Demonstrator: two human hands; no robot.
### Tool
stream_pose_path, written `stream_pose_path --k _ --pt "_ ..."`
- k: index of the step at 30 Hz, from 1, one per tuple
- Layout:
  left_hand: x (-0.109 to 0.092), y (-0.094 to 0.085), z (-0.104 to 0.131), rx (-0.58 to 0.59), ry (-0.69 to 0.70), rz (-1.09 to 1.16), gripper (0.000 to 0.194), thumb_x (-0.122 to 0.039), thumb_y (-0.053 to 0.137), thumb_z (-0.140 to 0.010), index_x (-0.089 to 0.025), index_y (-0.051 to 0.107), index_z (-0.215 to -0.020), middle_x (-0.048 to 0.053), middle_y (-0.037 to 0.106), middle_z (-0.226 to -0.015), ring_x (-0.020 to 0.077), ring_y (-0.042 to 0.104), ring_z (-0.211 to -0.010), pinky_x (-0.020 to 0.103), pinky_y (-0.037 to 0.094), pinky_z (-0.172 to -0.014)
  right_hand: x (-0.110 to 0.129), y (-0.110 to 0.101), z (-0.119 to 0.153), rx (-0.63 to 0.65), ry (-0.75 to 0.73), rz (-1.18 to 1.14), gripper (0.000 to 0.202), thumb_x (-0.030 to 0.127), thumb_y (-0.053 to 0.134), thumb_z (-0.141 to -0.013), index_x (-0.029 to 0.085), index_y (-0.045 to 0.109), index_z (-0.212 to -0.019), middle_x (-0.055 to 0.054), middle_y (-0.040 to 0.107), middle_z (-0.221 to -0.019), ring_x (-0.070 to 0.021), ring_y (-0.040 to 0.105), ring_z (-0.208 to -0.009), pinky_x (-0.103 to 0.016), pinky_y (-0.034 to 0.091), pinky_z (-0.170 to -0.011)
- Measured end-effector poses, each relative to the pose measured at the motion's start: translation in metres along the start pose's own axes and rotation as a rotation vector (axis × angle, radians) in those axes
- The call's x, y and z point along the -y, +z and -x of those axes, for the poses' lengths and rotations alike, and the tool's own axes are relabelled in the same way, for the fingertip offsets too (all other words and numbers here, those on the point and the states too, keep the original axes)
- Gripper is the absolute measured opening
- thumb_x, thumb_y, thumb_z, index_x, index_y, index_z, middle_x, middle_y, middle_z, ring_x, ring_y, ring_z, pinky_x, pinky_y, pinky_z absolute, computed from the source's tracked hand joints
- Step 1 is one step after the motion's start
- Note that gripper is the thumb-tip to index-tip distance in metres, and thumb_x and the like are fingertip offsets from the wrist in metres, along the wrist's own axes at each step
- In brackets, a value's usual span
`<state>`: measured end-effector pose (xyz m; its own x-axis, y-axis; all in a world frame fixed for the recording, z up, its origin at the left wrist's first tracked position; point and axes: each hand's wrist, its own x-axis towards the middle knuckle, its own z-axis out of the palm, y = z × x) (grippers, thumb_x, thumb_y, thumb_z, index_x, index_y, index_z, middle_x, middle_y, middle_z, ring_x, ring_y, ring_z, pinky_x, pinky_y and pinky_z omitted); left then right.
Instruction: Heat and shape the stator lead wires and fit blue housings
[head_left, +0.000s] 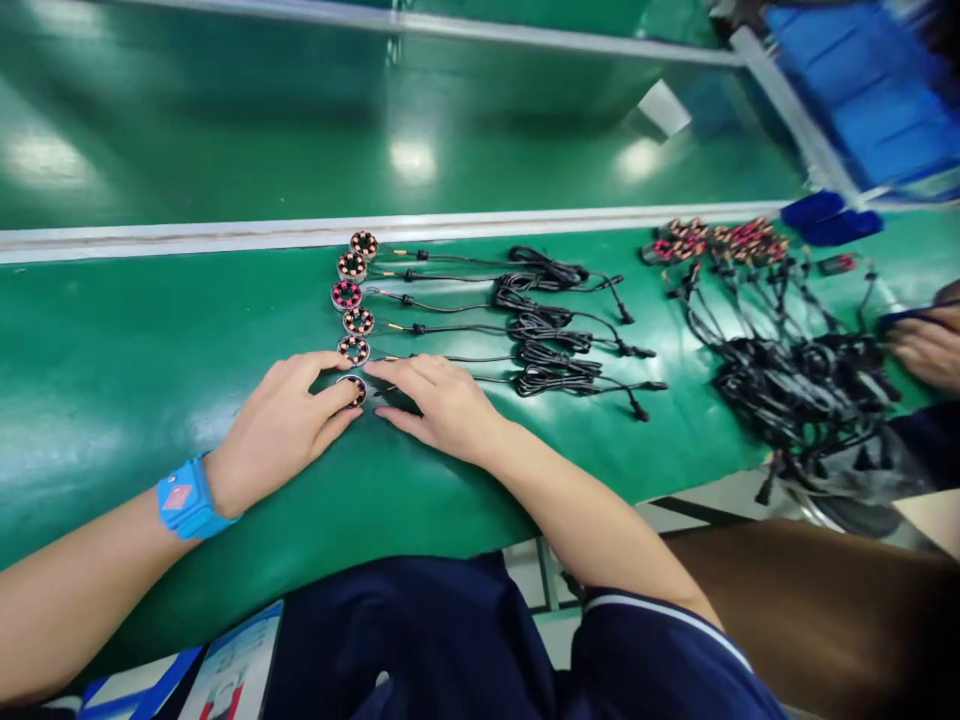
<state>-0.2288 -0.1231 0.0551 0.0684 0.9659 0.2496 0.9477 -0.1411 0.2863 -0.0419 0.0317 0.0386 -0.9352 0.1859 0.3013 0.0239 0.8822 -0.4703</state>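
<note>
Several round coil parts with black cables lie in a column on the green table (285, 560). My left hand (289, 420), with a blue band on its wrist, has its fingers around the nearest coil part (358, 391); its index finger reaches the coil part just above (353, 350). My right hand (442, 405) is beside it on the right, thumb and index finger apart, near the wire ends of the two nearest parts. The bundled black cables (559, 372) stretch away to the right. One coil part (346, 295) has red windings, the others copper-coloured ones.
On the right lies a heap of black cables (806, 385) with more coil parts (750, 241) behind it. Another person's hand (930, 345) is at the far right. A white ledge (225, 238) runs behind the column. Blue bins (862, 90) stand at the back right.
</note>
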Motion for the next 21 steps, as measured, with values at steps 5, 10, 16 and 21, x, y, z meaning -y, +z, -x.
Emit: stream_pose_path --k 5,10,16,21 --pt "-0.012 -0.009 0.002 -0.099 0.084 0.083 0.019 -0.015 0.069 -0.094 -0.018 0.061 -0.110 0.008 0.068 -0.123 0.0226 0.067 -0.110 0.038 0.053 -0.097 0.003 -0.013 -0.002 0.060 0.177 -0.414 0.021 0.017 0.073 -0.089 0.017 0.067 -0.110 -0.003 0.071 -0.098 -0.0130 0.065 -0.081 -0.024 0.051 -0.074" --pt "-0.016 -0.003 0.003 -0.168 0.025 0.276 0.030 -0.013 0.076 -0.089 -0.018 0.054 -0.109 0.007 0.072 -0.117 0.0189 0.069 -0.109 0.033 0.056 -0.094 0.005 -0.029 -0.003 0.151 0.335 -0.779 0.009 0.023 0.073 -0.089 0.015 0.068 -0.092 0.001 0.068 -0.084 -0.0075 0.051 -0.064 -0.021 0.042 -0.062" --pt "-0.018 -0.001 0.004 -0.155 -0.060 0.386 0.029 -0.019 0.076 -0.090 -0.021 0.053 -0.106 0.005 0.073 -0.116 0.0173 0.071 -0.103 0.032 0.058 -0.090 0.004 -0.029 -0.005 0.240 0.520 -1.263 0.030 0.041 0.074 -0.089 0.013 0.065 -0.091 -0.002 0.068 -0.080 -0.0104 0.059 -0.070 -0.023 0.046 -0.064" --pt "-0.016 -0.005 0.005 -0.005 -0.073 0.293 0.027 -0.030 0.068 -0.095 -0.019 0.054 -0.115 0.008 0.071 -0.111 0.0223 0.071 -0.098 0.037 0.058 -0.087 0.005 -0.028 -0.004 0.281 0.532 -1.260 0.033 0.032 0.060 -0.096 0.014 0.061 -0.124 -0.003 0.073 -0.080 -0.0128 0.066 -0.069 -0.022 0.045 -0.057"
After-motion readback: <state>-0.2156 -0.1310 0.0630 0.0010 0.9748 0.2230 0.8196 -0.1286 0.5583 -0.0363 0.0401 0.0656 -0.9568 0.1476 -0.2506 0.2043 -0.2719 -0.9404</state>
